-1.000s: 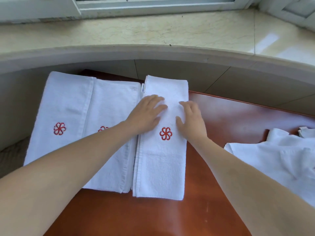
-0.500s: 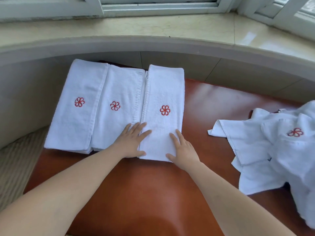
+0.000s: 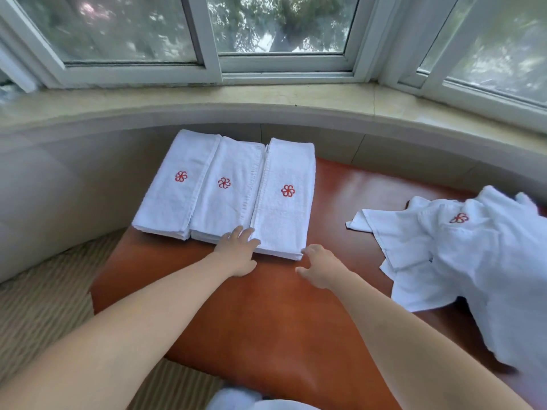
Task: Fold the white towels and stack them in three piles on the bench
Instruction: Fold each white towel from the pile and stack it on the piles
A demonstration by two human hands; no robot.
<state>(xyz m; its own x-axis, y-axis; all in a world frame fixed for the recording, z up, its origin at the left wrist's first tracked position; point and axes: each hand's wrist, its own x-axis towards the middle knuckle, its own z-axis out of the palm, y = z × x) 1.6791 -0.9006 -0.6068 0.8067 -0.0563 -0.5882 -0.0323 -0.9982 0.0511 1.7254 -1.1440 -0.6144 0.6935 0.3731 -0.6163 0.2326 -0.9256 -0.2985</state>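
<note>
Three piles of folded white towels with red flower emblems lie side by side at the far left of the brown bench [image 3: 266, 321]: the left pile [image 3: 174, 184], the middle pile [image 3: 225, 187] and the right pile [image 3: 284, 199]. My left hand [image 3: 236, 253] lies flat with its fingertips on the near edges of the middle and right piles. My right hand [image 3: 321, 267] hovers just off the near right corner of the right pile, fingers loosely spread and holding nothing. A heap of unfolded white towels [image 3: 461, 261] lies on the bench's right side.
A curved stone window sill [image 3: 266, 99] and windows run behind the bench. A low wall [image 3: 59, 184] wraps round the left. Striped carpet [image 3: 38, 297] shows at the lower left. Something white [image 3: 236, 400] sits at the bottom edge.
Both hands slid along the right pile from near its emblem to its near edge. The right hand has come off the towel. The camera has pulled back and tilted up.
</note>
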